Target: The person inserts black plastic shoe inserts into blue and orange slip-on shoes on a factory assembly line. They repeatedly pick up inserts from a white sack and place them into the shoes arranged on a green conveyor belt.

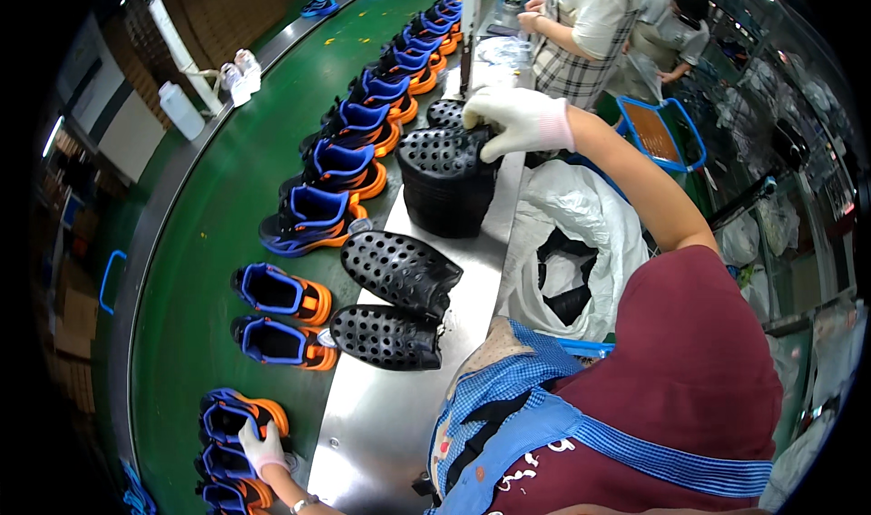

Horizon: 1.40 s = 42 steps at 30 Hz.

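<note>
My left hand (262, 448), in a white glove, reaches down at the lower left. Its fingers close around the heel collar of a black, blue and orange sneaker (238, 417). My right hand (522, 120), also gloved, stretches out to a stack of black perforated shoe-shaped inserts (449, 193). Thumb and fingers curl over the top of that stack, gripping a perforated insert (442, 151); the fingertips are partly hidden. Two loose perforated inserts (399, 265) lie flat on the metal ledge (363, 433), nearer to me. Beside them on the belt sits a pair of sneakers (279, 294).
Sneakers (349, 125) run in a long line along the green conveyor belt (195, 270). To my right stands an open white plastic sack (581, 202) with black pieces inside. A white bottle (181, 111) is across the belt. Two people work beyond, near a blue-framed basket (694, 138).
</note>
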Tool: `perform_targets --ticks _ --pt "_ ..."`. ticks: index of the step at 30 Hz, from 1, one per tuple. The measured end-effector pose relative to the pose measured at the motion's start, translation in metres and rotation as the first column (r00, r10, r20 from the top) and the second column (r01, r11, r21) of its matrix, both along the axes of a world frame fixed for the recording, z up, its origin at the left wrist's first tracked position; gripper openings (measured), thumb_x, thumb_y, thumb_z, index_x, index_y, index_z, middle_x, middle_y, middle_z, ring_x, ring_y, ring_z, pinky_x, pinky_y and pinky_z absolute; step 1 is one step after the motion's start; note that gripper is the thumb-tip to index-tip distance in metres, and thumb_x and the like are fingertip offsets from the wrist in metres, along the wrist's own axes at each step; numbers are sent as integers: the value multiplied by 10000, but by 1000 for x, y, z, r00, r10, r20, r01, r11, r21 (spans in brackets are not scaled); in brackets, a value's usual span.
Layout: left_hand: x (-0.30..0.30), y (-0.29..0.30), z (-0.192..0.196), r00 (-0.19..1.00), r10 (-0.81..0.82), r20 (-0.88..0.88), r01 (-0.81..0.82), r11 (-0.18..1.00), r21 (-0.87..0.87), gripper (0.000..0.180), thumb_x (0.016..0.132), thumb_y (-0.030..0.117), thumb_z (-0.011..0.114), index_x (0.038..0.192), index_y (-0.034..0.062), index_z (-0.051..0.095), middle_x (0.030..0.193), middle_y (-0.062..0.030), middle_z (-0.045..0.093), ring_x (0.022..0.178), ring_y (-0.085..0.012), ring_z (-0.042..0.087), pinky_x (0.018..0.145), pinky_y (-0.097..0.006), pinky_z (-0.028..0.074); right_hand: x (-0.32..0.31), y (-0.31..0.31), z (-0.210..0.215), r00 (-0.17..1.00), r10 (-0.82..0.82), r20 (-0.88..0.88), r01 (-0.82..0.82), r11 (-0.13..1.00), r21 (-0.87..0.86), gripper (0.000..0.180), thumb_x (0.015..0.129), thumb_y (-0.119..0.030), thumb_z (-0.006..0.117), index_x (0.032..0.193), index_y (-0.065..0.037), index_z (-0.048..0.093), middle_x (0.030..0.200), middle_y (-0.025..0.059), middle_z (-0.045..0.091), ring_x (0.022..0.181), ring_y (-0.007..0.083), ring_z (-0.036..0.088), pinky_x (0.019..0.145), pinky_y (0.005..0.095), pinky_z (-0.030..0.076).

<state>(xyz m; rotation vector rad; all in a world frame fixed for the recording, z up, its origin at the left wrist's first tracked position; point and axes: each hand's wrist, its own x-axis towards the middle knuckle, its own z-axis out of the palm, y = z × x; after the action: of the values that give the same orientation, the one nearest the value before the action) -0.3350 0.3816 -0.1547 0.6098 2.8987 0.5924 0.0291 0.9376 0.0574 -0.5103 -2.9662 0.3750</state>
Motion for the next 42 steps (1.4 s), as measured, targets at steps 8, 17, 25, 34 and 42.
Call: perform_targets --ticks 8,17,25,34,42 --pt "31 16 62 946 54 -319 -54 999 7 504 902 242 628 1360 54 535 1411 -205 464 1278 -365 480 1035 -413 414 19 -9 31 999 -29 -32 30 999 38 405 699 -248 773 971 0 605 895 139 610 849 284 602 758 370 495" --pt "51 55 69 927 -121 -355 222 940 260 416 905 98 624 1306 2 565 1288 -174 533 971 -248 596 872 -339 481 6 -28 27 1000 -1 24 -1 994 113 372 715 -251 772 939 -20 587 802 91 577 745 229 577 684 344 486" --pt "68 60 82 985 -74 -154 116 952 285 380 892 104 645 1259 12 605 1326 -178 511 1123 -281 578 821 -333 527 4 -22 38 994 -28 -110 36 997 70 409 687 -295 799 872 29 629 726 120 638 680 248 638 643 348 513" --pt "92 93 112 986 -126 -110 160 904 396 401 897 86 627 1290 18 587 1251 -145 550 991 -211 606 885 -328 481 7 -41 67 974 -11 -224 38 992 116 371 694 -241 818 885 18 634 694 98 599 647 222 607 622 319 495" --pt "145 164 155 653 -723 227 -167 154 974 994 851 532 678 1537 16 179 1474 -188 395 1269 -306 507 1065 -421 418 -83 -165 56 825 519 -221 -562 792 -238 414 684 -286 813 943 -34 612 869 112 595 784 282 600 697 369 496"
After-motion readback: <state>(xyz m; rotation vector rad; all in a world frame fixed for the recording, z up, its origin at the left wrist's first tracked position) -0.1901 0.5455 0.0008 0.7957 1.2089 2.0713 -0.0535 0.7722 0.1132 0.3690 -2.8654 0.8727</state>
